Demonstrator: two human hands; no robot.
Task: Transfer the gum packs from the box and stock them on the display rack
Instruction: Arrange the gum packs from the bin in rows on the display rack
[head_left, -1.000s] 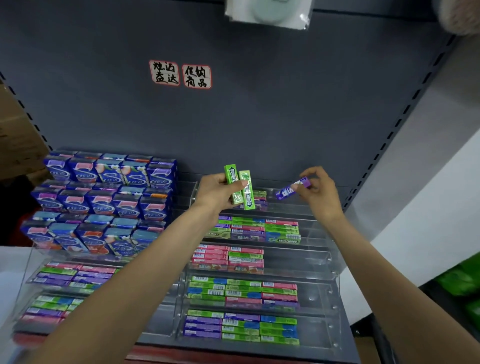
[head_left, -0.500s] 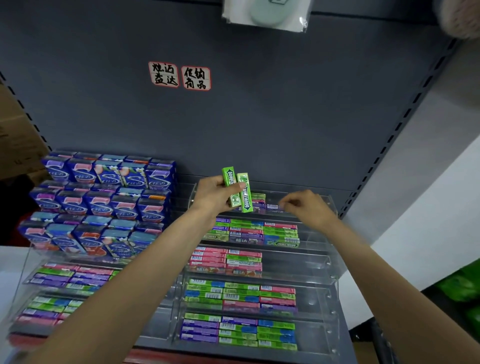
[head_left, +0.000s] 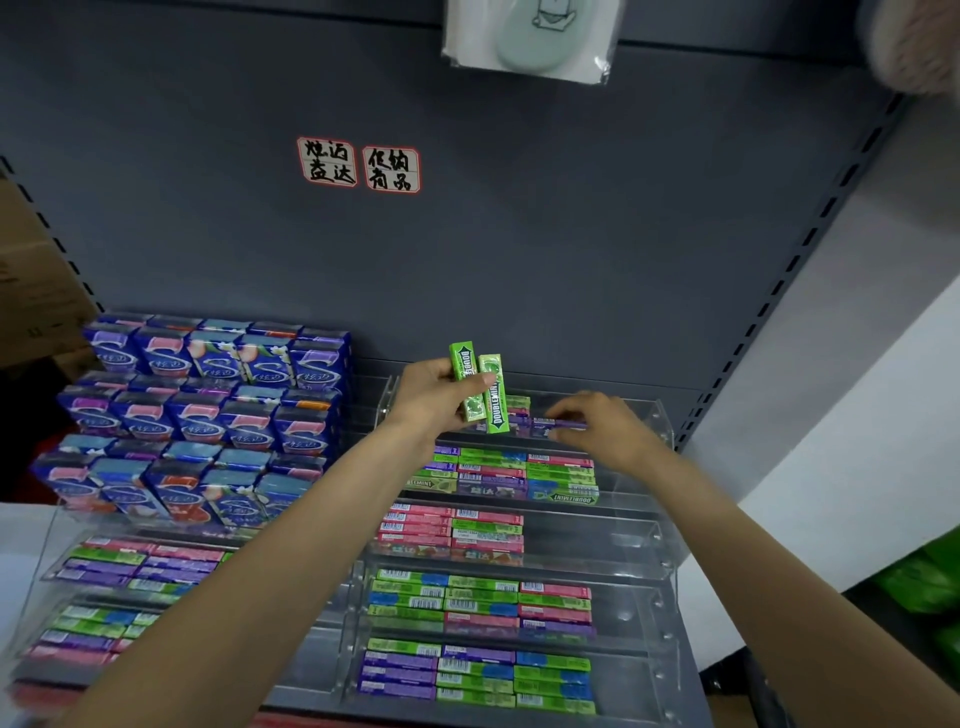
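At far left, three stepped rows of blue carton packs stand against the grey back panel, five cartons visible in each row. Below them, a clear acrylic rack holds flat gum packs on two visible tiers. At centre, the left hand grips two green gum packs upright, side by side, its fingers curled round their lower halves, above the top tier of the display rack. This rack shows five stocked tiers; the third holds two columns of packs, the others about three. At right, the right hand is lowered into the top tier, fingers pinching one purple gum pack that lies flat beside the packs already there. Two handwritten labels are stuck on the panel above.
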